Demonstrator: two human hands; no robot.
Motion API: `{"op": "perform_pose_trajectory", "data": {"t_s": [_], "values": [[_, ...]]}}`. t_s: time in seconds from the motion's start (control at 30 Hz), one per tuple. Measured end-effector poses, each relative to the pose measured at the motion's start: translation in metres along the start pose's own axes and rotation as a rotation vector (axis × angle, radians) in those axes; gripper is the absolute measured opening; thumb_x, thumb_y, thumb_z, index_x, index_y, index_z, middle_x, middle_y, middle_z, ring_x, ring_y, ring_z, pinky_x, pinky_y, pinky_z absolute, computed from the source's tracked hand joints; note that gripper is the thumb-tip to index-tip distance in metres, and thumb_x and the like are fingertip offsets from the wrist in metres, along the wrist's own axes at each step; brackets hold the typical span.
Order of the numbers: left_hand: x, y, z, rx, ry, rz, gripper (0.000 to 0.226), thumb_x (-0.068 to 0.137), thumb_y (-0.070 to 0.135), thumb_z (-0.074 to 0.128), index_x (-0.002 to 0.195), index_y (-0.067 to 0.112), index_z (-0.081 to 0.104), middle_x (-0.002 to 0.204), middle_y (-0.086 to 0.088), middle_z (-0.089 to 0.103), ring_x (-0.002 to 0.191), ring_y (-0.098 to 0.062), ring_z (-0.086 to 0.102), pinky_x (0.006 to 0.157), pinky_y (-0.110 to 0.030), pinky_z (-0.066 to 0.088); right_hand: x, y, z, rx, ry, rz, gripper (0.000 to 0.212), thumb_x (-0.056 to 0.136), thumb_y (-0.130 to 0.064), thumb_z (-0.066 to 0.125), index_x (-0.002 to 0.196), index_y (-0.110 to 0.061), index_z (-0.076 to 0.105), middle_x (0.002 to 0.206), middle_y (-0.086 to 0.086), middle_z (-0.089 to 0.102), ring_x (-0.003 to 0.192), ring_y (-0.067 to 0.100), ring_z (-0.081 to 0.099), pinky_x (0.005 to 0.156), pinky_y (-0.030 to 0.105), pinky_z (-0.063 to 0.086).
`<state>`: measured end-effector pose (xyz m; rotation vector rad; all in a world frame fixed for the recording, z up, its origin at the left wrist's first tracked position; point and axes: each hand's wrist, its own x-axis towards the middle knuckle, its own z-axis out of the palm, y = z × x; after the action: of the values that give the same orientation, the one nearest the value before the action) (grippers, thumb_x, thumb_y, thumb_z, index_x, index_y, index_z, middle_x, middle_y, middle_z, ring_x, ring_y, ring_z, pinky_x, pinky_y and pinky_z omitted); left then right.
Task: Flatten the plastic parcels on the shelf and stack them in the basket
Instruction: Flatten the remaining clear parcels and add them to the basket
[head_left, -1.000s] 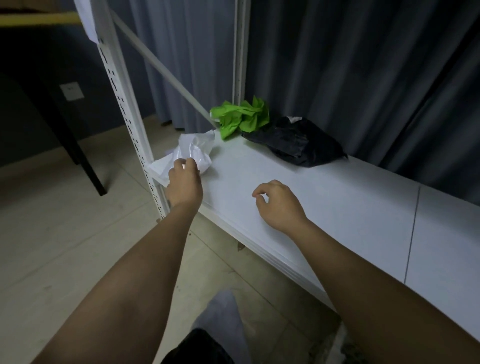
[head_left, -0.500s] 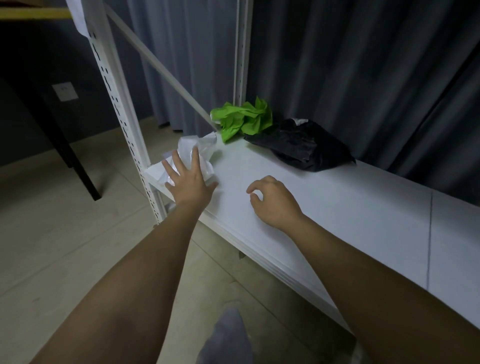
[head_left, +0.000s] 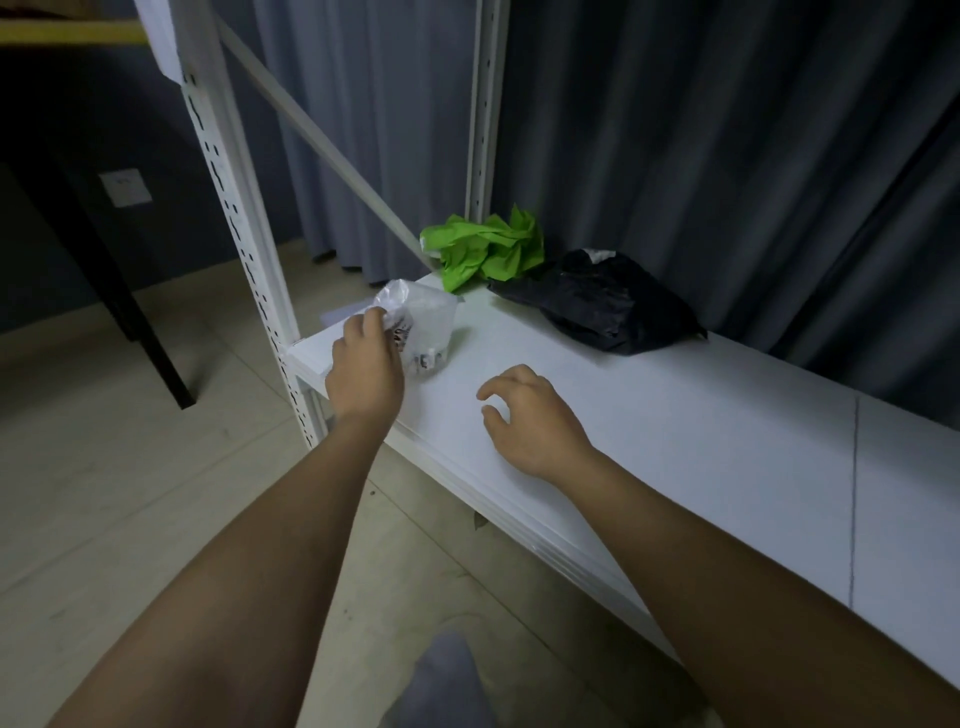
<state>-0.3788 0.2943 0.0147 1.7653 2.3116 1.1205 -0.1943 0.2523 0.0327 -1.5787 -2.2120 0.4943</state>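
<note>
At the left end of the flat white shelf board (head_left: 675, 441), left of the frame's centre, the left hand (head_left: 366, 371) gripped the crumpled white plastic parcel with dark print (head_left: 421, 327), fingers curled onto its left side. The right hand (head_left: 530, 415) rested on the board lower right of that parcel, apart from it, fingers loosely curled and holding nothing. 2 more parcels lay further back, above centre: a crumpled bright green plastic parcel (head_left: 485, 249) touching a rumpled black plastic parcel (head_left: 602, 301).
</note>
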Motion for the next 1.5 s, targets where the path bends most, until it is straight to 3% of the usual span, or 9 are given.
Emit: {"op": "perform_pose_trajectory", "data": {"t_s": [0.37,0.53,0.67,0.77,0.93,1.03,1.17,1.37,1.5], "values": [[-0.096,0.107,-0.066,-0.572,-0.183,0.101,0.011,0.1,0.018,0.038,0.111,0.02,0.041,0.109,-0.005,0.063,0.096,-0.026,0.058,0.078,-0.039,0.048,-0.12,0.016,-0.089,0.112,0.467,0.131,0.083,0.088,-0.019,0.062,0.151,-0.035,0.01,0.157,-0.001,-0.002,0.142,0.022,0.007,0.108,0.035,0.028],[-0.155,0.169,-0.076,-0.66,-0.404,0.26,0.01,0.1,0.014,0.039,0.106,0.008,0.044,0.093,-0.002,0.057,0.087,-0.018,0.052,0.066,-0.027,0.035,-0.196,0.057,-0.142,-0.208,0.499,0.154,0.086,0.08,-0.039,0.067,0.15,-0.036,0.017,0.158,0.002,0.011,0.144,0.023,0.002,0.118,0.046,0.0],[-0.202,0.215,-0.069,-0.712,-0.586,0.331,0.005,0.1,0.012,0.042,0.099,0.015,0.045,0.083,0.013,0.051,0.078,0.002,0.049,0.063,-0.007,0.037,-0.262,0.095,-0.169,-0.428,0.391,0.247,0.091,0.074,-0.056,0.07,0.148,-0.03,0.024,0.139,0.001,0.042,0.131,0.024,0.031,0.113,0.044,0.018],[-0.243,0.244,-0.055,-0.747,-0.698,0.402,0.009,0.1,0.012,0.041,0.104,0.016,0.048,0.087,0.013,0.054,0.081,0.001,0.051,0.068,-0.01,0.039,-0.311,0.115,-0.184,-0.442,0.318,0.321,0.095,0.071,-0.054,0.075,0.147,-0.029,0.023,0.132,0.004,0.047,0.117,0.024,0.046,0.095,0.036,0.04],[-0.29,0.279,-0.032,-0.765,-0.811,0.456,0.009,0.1,0.01,0.041,0.102,0.014,0.048,0.086,0.01,0.054,0.077,-0.002,0.051,0.064,-0.007,0.039,-0.361,0.147,-0.196,-0.564,0.264,0.388,0.084,0.075,-0.049,0.074,0.143,-0.024,0.031,0.122,0.004,0.053,0.106,0.024,0.052,0.081,0.033,0.04],[-0.307,0.298,-0.021,-0.775,-0.846,0.461,0.01,0.099,0.009,0.042,0.101,0.015,0.05,0.088,0.008,0.055,0.081,-0.004,0.051,0.07,-0.012,0.039,-0.386,0.173,-0.205,-0.669,0.264,0.391,0.054,0.081,-0.033,0.07,0.127,-0.015,0.049,0.11,0.007,0.06,0.095,0.029,0.058,0.071,0.033,0.038],[-0.317,0.307,-0.008,-0.764,-0.888,0.517,0.011,0.098,0.008,0.047,0.099,0.016,0.056,0.101,0.006,0.064,0.096,-0.008,0.058,0.082,-0.021,0.042,-0.405,0.204,-0.208,-0.792,0.363,0.37,0.047,0.052,-0.009,0.086,0.096,-0.011,0.069,0.076,0.01,0.061,0.061,0.031,0.059,0.053,0.031,0.042],[-0.332,0.297,0.029,-0.414,-0.729,0.935,0.03,0.087,-0.007,0.051,0.108,0.012,0.06,0.134,0.002,0.051,0.126,-0.018,0.044,0.095,-0.021,0.041,-0.425,0.241,-0.18,-0.865,0.407,0.403,0.078,0.05,0.007,0.077,0.123,-0.017,0.064,0.107,0.017,0.064,0.075,0.032,0.058,0.059,0.035,0.045],[-0.354,0.283,0.045,-0.154,-1.067,0.982,0.057,0.073,-0.007,0.05,0.128,0.008,0.046,0.147,-0.006,0.036,0.14,-0.024,0.028,0.111,-0.03,0.029,-0.447,0.259,-0.138,-0.767,0.267,0.332,0.086,0.045,-0.002,0.08,0.128,-0.015,0.06,0.115,0.015,0.063,0.08,0.03,0.059,0.063,0.034,0.047]]}}
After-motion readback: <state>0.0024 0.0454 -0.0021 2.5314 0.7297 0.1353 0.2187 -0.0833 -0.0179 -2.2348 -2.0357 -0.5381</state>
